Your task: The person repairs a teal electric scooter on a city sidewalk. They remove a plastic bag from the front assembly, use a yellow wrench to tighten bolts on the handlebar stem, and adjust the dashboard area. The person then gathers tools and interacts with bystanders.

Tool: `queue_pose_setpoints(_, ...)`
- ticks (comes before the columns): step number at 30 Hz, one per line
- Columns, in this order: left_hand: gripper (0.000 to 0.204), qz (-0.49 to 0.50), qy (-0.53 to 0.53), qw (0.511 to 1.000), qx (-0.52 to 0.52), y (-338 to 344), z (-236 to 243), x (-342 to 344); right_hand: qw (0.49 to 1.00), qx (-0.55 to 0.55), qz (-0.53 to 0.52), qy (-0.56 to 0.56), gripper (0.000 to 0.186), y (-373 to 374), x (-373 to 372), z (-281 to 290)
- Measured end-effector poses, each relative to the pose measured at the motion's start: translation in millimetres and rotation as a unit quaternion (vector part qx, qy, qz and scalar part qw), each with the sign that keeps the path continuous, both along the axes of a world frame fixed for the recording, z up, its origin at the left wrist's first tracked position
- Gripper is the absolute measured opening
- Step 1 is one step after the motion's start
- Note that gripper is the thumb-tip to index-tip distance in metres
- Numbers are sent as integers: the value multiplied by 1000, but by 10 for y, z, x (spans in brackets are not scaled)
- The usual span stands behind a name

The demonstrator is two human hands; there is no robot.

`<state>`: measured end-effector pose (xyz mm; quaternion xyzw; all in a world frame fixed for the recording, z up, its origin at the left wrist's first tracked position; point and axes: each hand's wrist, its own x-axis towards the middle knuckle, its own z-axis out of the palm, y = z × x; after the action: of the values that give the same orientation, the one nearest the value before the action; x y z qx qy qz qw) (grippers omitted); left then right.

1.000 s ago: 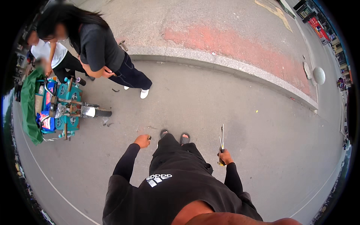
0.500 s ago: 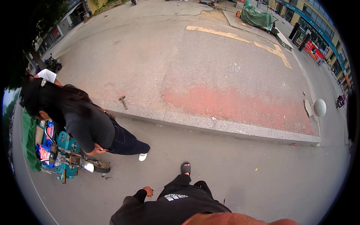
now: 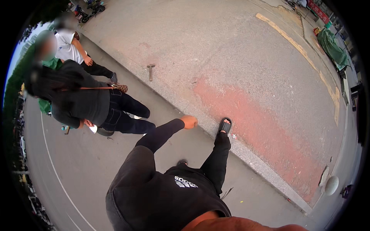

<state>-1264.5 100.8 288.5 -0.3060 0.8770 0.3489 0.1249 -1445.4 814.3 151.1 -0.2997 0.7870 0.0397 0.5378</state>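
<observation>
My left arm, in a black sleeve, reaches forward over the kerb [image 3: 246, 156]. My left hand [image 3: 189, 122] is closed, its fingers curled in, and nothing shows in it. My right hand is out of sight. One of my feet, in a black sandal [image 3: 225, 125], stands up on the kerb at the edge of the reddish paving. The other sandal [image 3: 182, 162] is lower, on the grey roadway. A hammer [image 3: 150, 72] lies on the pavement beyond my left hand, apart from it.
To the left stands a person in a dark top [image 3: 86, 98] with a small checked bag [image 3: 121, 88]. Behind is a person in a white shirt [image 3: 69, 48]. A round stone bollard [image 3: 332, 185] and a green-covered heap [image 3: 333, 48] are on the right.
My view has turned, and I have moved closer to the kerb. One foot has come up onto it. My left arm has swung forward. The person in white shows more fully.
</observation>
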Motion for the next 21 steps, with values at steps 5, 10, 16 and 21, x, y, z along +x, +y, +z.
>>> queue_pose_setpoints(5, 21, 137, -50, 989, 25, -242, 263, -1, 969, -107, 164, -150, 31, -1599, -1705, 826)
queue_pose_setpoints(10, 30, 198, -136, 968, 74, -30, 729, 260, 964, 11, -261, -56, 6, -3496, -3097, 1814)
queue_pose_setpoints(16, 37, 408, -85, 872, 258, 330, 1608, 131, 974, -83, -206, -37, 15, -5554, -4301, 2282)
queue_pose_setpoints(21, 48, 451, -228, 785, 359, 859, 1702, 1, 983, -86, -134, -95, 13, -6562, -4297, 2949)
